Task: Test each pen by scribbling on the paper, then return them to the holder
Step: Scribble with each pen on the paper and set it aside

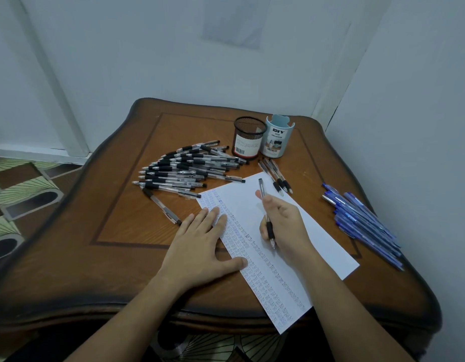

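Note:
A white sheet of paper point(317, 231) lies at an angle on the wooden table, its left part filled with rows of small scribbles. My right hand point(283, 226) grips a clear pen with a black grip point(263, 194), tip down on the paper near the middle. My left hand point(200, 244) rests flat, fingers spread, on the paper's left edge. A black mesh holder point(248, 138) and a light blue holder point(277, 139) stand at the back. A large pile of black pens point(184, 168) lies left of the holders.
Three black pens point(275, 176) lie just past the paper's far corner. A heap of blue pens point(362, 220) sits near the table's right edge. One black pen point(161, 205) lies apart, left of the paper. Walls close in behind and to the right.

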